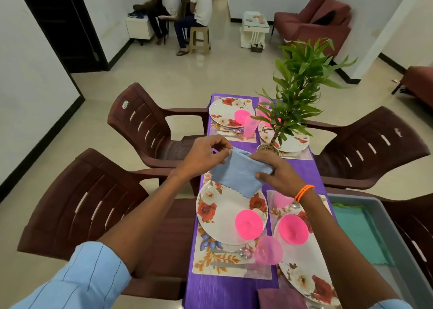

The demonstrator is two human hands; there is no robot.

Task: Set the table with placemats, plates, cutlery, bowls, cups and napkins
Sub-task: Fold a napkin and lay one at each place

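While both your hands are up over the narrow purple-clothed table [311, 168], they hold one folded light-blue cloth napkin [236, 175] between them. Your left hand [201, 156] pinches its upper left corner with thumb and fingers. Your right hand [278, 171] grips the right edge, thumb on top. The napkin hangs in the air above the far rim of the near-left white round plate with red rose print [222, 215], not touching it as far as I can tell. That plate sits on a floral rectangular placemat [203, 259] and carries an upturned pink plastic bowl [248, 224]. A pink plastic cup [268, 250] lies tipped just beside it, and a steel spoon [234, 252] rests on the placemat below the plate. A grey plastic bin [384, 203] at right holds a green cloth [360, 233]. A potted green plant [297, 93] stands mid-table. Brown plastic chairs [82, 203] flank the table.
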